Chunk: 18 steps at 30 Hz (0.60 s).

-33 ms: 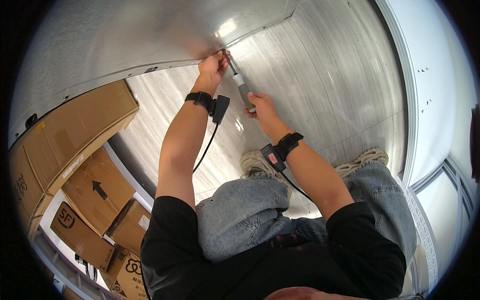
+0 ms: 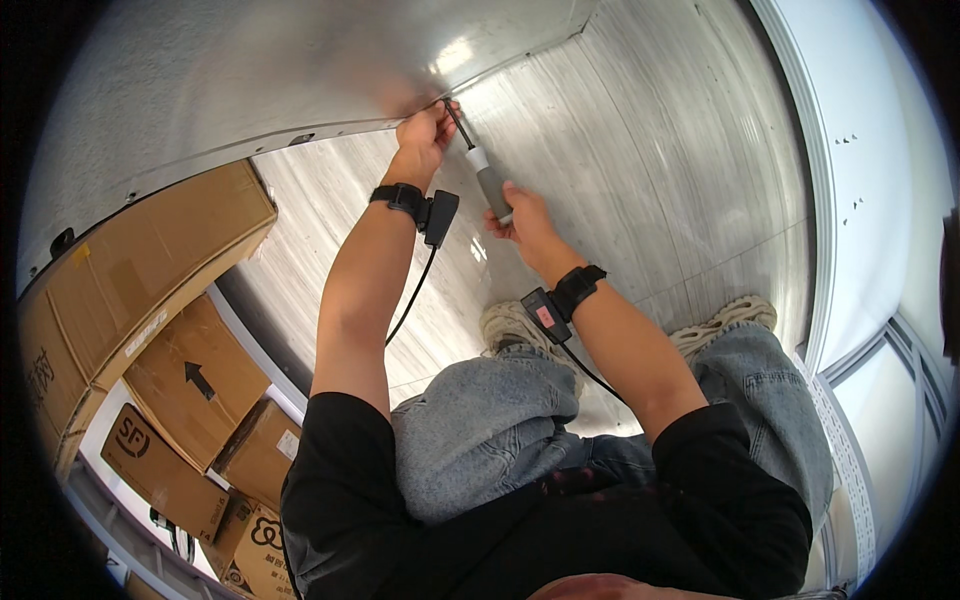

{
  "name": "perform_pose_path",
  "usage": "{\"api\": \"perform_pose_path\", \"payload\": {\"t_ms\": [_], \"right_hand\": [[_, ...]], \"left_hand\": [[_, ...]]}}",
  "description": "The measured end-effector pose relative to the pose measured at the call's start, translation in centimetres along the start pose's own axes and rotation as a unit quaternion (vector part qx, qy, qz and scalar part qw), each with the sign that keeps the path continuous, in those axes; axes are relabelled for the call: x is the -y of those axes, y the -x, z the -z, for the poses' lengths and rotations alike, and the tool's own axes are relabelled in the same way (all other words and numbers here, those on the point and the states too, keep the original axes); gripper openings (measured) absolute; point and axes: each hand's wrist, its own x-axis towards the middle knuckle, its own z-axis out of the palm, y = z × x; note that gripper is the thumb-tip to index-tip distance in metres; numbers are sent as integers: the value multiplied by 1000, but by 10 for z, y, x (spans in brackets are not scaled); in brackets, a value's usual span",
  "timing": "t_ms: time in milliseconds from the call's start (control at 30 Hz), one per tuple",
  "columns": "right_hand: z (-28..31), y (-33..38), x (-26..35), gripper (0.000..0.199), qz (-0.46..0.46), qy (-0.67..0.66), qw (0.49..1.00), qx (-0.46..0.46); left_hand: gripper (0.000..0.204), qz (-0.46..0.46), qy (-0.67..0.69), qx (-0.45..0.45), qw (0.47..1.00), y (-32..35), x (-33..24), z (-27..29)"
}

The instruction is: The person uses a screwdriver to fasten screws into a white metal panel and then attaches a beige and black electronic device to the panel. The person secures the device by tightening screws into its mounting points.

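My right hand (image 2: 524,216) is closed round the end of a screwdriver's grey handle (image 2: 489,186). Its dark shaft slants up and left to the lower edge of a large metallic panel (image 2: 300,70). At that edge, beside the screwdriver's tip, my left hand (image 2: 428,128) has its fingers curled in. What those fingers pinch, and what the tip meets, is too small and hidden to make out. Each wrist wears a black strap with a small black box, the left box (image 2: 441,219) and the right box (image 2: 546,313), both trailing a cable.
Large cardboard boxes (image 2: 150,290) stand at the left, some stacked below others. Light wood-look flooring (image 2: 640,170) lies under the panel's edge. A white frame (image 2: 825,180) rises on the right. My shoes (image 2: 728,322) and bent knees are below my arms.
My right hand's fingers have shifted slightly on the screwdriver handle. The left hand and the panel look the same.
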Motion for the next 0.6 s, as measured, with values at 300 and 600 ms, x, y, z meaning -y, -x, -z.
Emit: {"api": "perform_pose_path", "payload": {"t_ms": [300,600], "right_hand": [[-2,2,13,43,-67,-46,997,-2],[-4,7,18,36,-3,23,1000,13]], "left_hand": [[18,2,-2,-11,1000,-2,2,1],[16,-9,0,-15,1000,4,1,-3]]}}
